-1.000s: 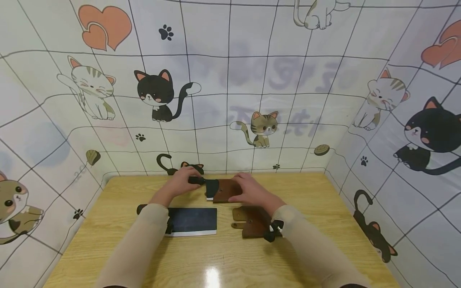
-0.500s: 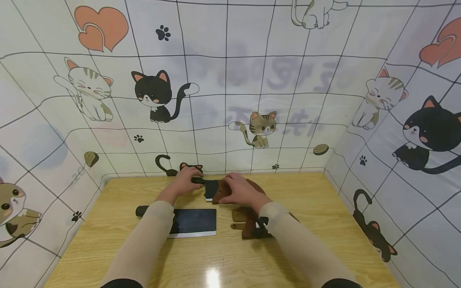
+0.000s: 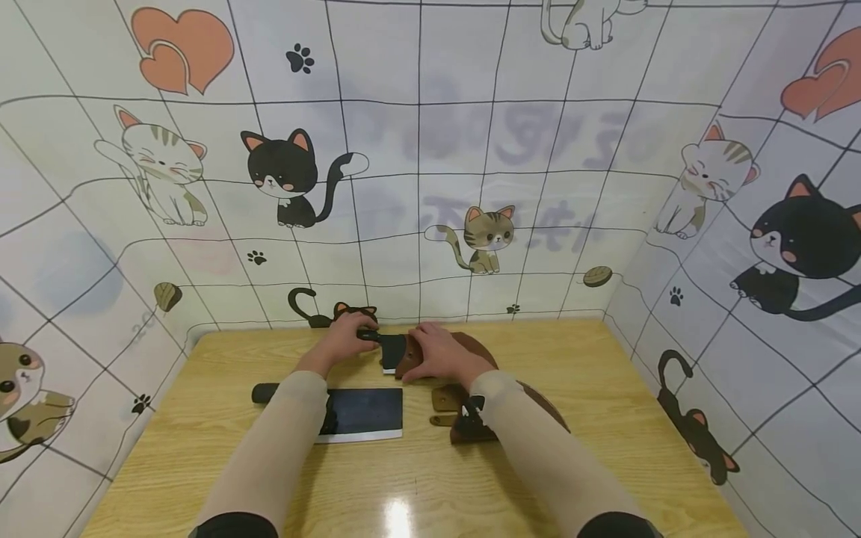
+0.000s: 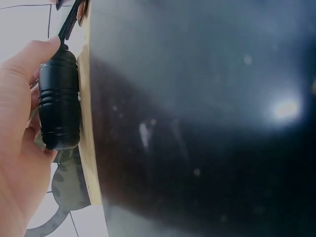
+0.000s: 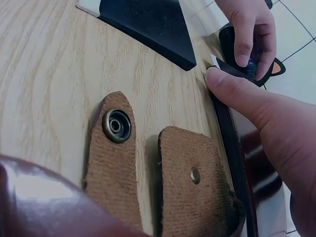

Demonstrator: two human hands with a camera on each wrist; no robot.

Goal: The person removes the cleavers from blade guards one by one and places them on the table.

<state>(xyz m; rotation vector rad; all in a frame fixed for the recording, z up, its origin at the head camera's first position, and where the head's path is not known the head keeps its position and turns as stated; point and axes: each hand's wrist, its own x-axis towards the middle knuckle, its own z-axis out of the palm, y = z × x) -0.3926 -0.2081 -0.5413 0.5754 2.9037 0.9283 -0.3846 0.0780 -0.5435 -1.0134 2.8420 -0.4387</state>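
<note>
My left hand [image 3: 341, 340] grips the black handle [image 4: 59, 98] of a cleaver, its thumb at the handle's neck. A short piece of that cleaver's dark blade [image 3: 393, 352] shows; a brown leather sheath [image 3: 476, 345] covers the rest. Fingers and thumb of my right hand [image 3: 440, 355] hold the sheath across its edges, near its mouth. Closer to me, a second, larger cleaver [image 3: 368, 411] lies bare under my left forearm. A second brown sheath [image 3: 464, 430] lies partly under my right forearm; its two straps, one with a metal snap [image 5: 117, 126], show in the right wrist view.
The wooden table [image 3: 417, 478] ends at a white wall cloth [image 3: 390, 261] printed with cats and grid lines. This cloth also rises along both sides. The larger cleaver's black handle [image 3: 264, 393] points left.
My right hand has slid left along the sheath towards its mouth, uncovering the sheath's rounded right end. The left hand stays on the handle, and the head view has shifted slightly.
</note>
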